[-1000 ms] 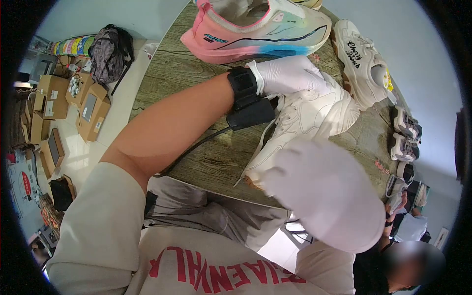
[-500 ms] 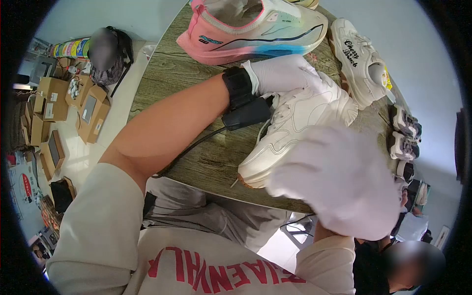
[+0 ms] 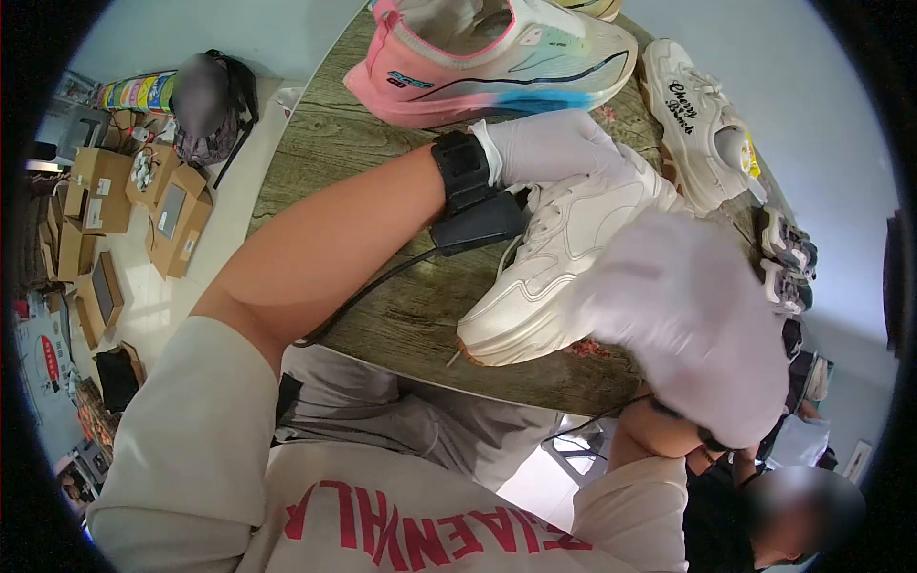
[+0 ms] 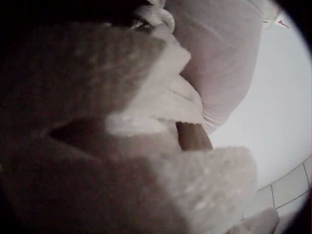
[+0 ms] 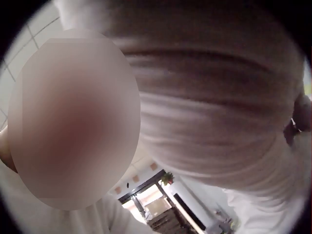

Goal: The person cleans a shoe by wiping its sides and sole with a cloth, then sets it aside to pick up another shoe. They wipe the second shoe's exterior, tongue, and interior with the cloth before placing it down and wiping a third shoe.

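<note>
A white lace-up sneaker lies on the wooden table in the head view, toe toward the person's body. The gloved left hand grips it at the ankle opening and heel, some fingers hidden. Over the shoe's near right side is the gloved right hand, smeared by motion; its finger shape and any contact with the shoe are unclear. Dim, pale close-up surfaces fill much of the left wrist view. Wrinkled whitish fabric dominates the right wrist view, and neither shows the fingers clearly.
A large pink, white and blue shoe stands behind the left hand. A white shoe with black lettering and smaller shoes line the table's right side. Cardboard boxes are on the floor at left; another person is lower right.
My right hand has moved right and slightly up, uncovering more of the shoe's toe and side. The sneaker's toe has shifted slightly left; my left hand stays at its heel end.
</note>
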Motion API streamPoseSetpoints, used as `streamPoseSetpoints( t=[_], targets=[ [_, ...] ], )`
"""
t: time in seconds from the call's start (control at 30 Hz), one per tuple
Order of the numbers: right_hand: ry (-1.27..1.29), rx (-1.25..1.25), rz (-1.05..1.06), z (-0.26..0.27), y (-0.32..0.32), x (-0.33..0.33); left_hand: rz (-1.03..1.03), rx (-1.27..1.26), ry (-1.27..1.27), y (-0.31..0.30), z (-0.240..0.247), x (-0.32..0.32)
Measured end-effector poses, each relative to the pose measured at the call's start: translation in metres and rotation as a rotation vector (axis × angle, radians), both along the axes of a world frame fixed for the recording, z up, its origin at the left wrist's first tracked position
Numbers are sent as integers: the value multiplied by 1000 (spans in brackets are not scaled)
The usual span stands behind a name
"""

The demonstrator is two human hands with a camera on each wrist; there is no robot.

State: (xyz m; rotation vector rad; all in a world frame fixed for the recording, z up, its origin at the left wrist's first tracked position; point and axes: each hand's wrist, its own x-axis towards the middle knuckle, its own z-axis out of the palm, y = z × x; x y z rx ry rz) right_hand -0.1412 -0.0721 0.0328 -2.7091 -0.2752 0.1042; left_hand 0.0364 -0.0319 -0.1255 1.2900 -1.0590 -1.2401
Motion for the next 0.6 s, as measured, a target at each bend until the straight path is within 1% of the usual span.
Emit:
streamPoseSetpoints(
  t=[0.03, 0.1, 0.17, 0.23, 0.27, 0.33, 0.37, 0.43, 0.47, 0.5, 0.53, 0.57, 0.6],
  targets=[
    [7, 0, 114, 0, 9, 1, -1, 1, 0, -1, -3, 1],
    [35, -36, 92, -4, 19, -2, -8, -130, -29, -4, -5, 1],
    [62, -73, 73, -5, 19, -6, -15, -116, -18, -2, -4, 1],
    [44, -177, -56, 0, 10, -11, -16, -104, -10, -3, -5, 2],
    [42, -177, -55, -1, 7, -14, -8, -73, 1, -5, -9, 1],
    [-81, -329, -198, -5, 3, -19, -5, -42, 13, -6, -6, 0],
    [-82, -330, -202, -2, 2, -19, -21, -13, 7, -4, -5, 2],
    [-12, -239, -110, 8, 5, -13, -36, 17, 1, -4, -6, 2],
    [-14, -239, -108, 8, 8, -11, -10, -46, -19, -6, -10, 2],
    [28, -155, 12, 8, 14, -8, 16, -107, -38, -7, -11, 2],
    [70, -69, 131, 7, 20, -6, 17, -106, -38, -7, -12, 3],
    [-60, -169, 99, -1, 29, -9, -2, -143, -27, -8, -14, 3],
    [-59, -168, 98, -6, 28, -9, -23, -181, -17, -7, -12, 3]
  ],
)
